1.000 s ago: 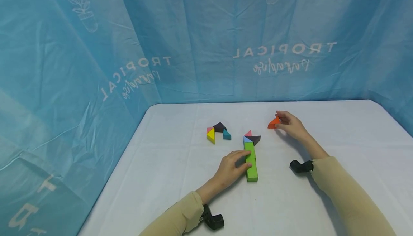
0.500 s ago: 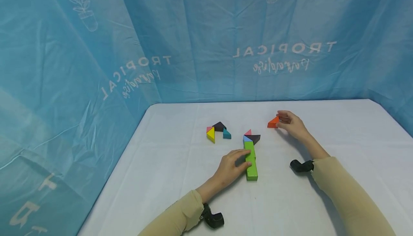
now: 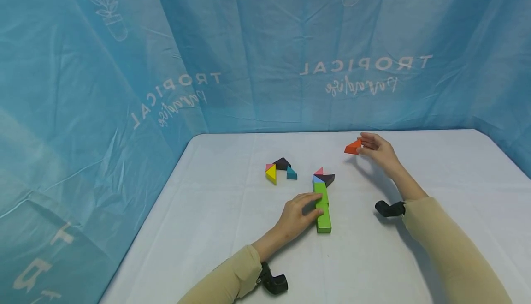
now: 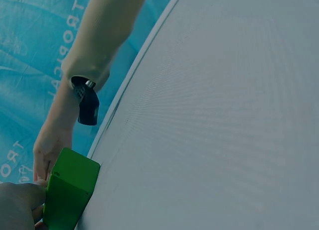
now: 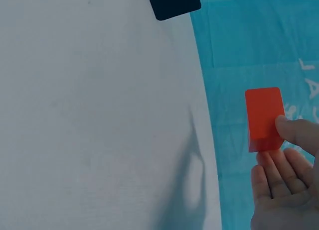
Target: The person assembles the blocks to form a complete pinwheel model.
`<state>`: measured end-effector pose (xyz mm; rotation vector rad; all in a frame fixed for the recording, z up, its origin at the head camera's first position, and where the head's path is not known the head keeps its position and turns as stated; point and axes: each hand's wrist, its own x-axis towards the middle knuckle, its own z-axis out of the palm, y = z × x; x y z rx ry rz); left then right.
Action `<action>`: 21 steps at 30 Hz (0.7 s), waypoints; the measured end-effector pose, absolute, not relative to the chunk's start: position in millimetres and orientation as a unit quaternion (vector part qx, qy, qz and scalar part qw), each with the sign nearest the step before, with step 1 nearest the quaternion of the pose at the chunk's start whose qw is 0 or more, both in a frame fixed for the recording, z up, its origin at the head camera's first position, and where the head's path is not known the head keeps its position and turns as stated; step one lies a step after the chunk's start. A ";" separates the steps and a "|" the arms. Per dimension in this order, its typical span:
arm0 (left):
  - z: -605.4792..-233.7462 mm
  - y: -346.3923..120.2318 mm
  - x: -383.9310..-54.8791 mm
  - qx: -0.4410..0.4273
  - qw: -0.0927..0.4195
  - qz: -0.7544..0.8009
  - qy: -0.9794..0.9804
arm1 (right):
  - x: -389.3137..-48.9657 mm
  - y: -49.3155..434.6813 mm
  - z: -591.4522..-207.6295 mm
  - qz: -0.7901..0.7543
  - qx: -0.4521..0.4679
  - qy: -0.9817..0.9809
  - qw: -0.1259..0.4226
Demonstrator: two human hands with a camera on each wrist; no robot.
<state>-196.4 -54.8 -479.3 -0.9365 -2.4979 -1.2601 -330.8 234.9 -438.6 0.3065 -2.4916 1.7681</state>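
In the head view, my right hand (image 3: 379, 151) pinches an orange triangular block (image 3: 352, 147) between thumb and fingers, held above the table with a shadow beneath. The right wrist view shows the thumb on one face of this block (image 5: 264, 118) and the fingers below it. My left hand (image 3: 295, 216) rests against two green blocks (image 3: 323, 221) laid end to end, its thumb and fingertips reaching onto them. Beyond the green blocks lie a light blue triangle (image 3: 317, 180), a dark triangular block (image 3: 327, 179) and a pink triangle (image 3: 319, 171).
Left of the row sits a cluster: a black triangular block (image 3: 282, 163), a pink block (image 3: 269, 167), a yellow triangle (image 3: 271, 175) and a teal triangle (image 3: 292, 173). A white cloth covers the table (image 3: 232, 230). Blue printed curtains (image 3: 265, 64) hang behind and at the sides.
My right hand has raised the orange triangular block off the table, up and slightly away. The left hand stays in place on the green blocks.
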 end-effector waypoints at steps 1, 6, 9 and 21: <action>-479.3 -54.9 -196.3 -0.316 0.096 -0.425 -0.843 | -330.9 233.3 -437.6 0.579 0.104 -0.808 0.033; -478.6 -55.4 -195.2 -0.316 0.095 -0.427 -0.842 | -330.2 221.3 -433.1 0.596 0.127 -0.793 0.012; -478.5 -55.6 -194.6 -0.318 0.097 -0.424 -0.843 | -330.3 212.1 -431.0 0.587 0.140 -0.798 0.001; -478.6 -55.4 -195.5 -0.327 0.106 -0.418 -0.841 | -330.9 177.3 -424.4 0.580 0.207 -0.787 -0.019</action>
